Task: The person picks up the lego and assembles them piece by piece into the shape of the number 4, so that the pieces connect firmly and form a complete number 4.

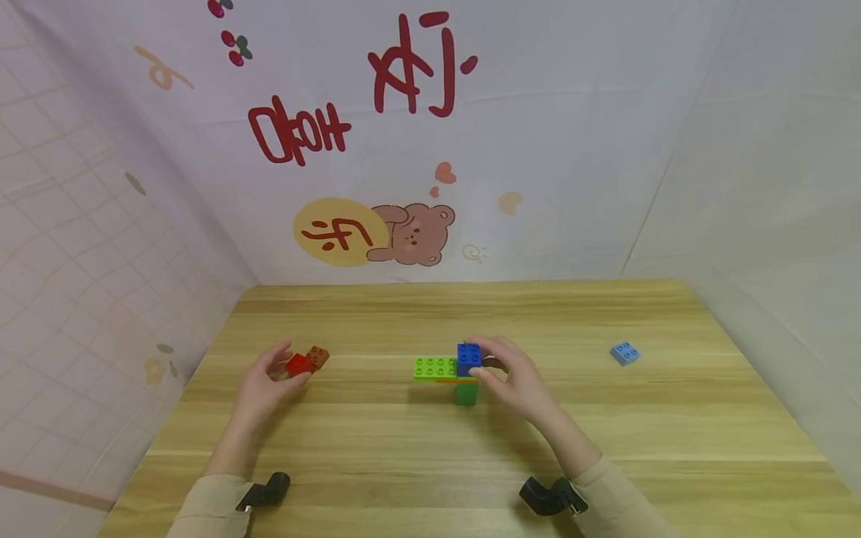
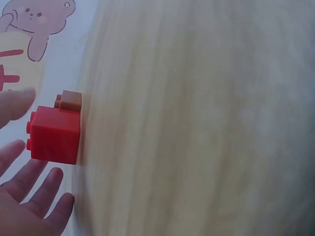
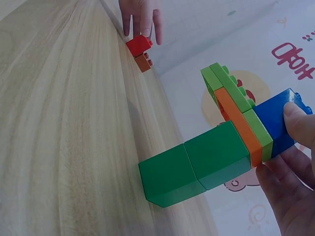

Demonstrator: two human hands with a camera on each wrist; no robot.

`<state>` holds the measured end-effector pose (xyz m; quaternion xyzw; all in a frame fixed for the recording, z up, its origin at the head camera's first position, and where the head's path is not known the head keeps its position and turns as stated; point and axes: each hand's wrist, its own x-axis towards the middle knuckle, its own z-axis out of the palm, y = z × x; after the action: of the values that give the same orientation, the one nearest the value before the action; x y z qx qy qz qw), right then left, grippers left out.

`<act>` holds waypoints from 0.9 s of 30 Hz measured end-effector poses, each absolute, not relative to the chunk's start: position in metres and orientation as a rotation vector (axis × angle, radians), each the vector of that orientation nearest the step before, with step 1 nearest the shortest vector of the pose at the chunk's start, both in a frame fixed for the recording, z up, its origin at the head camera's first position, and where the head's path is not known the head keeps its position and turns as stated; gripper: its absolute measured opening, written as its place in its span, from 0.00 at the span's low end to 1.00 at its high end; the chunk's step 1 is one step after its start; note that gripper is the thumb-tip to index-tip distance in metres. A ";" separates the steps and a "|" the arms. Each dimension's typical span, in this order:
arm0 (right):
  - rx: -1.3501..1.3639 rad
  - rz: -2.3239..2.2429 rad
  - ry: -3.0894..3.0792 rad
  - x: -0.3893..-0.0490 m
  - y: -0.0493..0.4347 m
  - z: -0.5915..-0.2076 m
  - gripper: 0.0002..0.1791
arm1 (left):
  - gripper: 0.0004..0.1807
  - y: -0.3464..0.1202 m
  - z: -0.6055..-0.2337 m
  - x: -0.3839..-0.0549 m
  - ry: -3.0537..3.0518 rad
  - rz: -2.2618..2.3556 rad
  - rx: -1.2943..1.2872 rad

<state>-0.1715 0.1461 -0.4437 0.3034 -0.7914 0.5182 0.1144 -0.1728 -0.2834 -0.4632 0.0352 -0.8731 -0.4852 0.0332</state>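
My right hand [image 1: 519, 379] pinches a blue brick [image 1: 468, 359] between thumb and fingers. That brick sits on top of a standing stack. Below it come a lime green plate [image 3: 226, 86], an orange plate [image 3: 241, 125] and two dark green bricks [image 3: 194, 162], the lower one on the table. The lime plate juts out to the left. On the left, my left hand [image 1: 265, 382] is spread around a red brick [image 2: 55, 135], thumb and fingers apart on either side of it. A brown-orange brick [image 1: 318, 356] lies right beside the red one.
A light blue brick [image 1: 625, 353] lies at the right on the wooden table [image 1: 377, 471]. White printed cloth [image 1: 572, 149] stands as a wall behind the table and along both sides. Each wrist wears a black camera mount [image 1: 265, 492].
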 end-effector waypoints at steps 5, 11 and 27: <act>0.880 1.539 -2.317 -0.171 0.145 -0.443 0.23 | 0.39 -0.283 -0.465 -0.173 -2.700 -1.490 0.114; 0.860 1.548 -2.334 -0.171 0.146 -0.442 0.23 | 0.36 -0.284 -0.468 -0.174 -2.731 -1.449 0.090; 0.863 1.547 -2.329 -0.171 0.147 -0.443 0.23 | 0.28 -0.280 -0.472 -0.175 -2.707 -1.384 0.134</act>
<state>-0.1713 0.1467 -0.4435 0.2931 -0.7913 0.5257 0.1077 -0.1747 -0.2799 -0.4717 0.0441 -0.8884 -0.4542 0.0489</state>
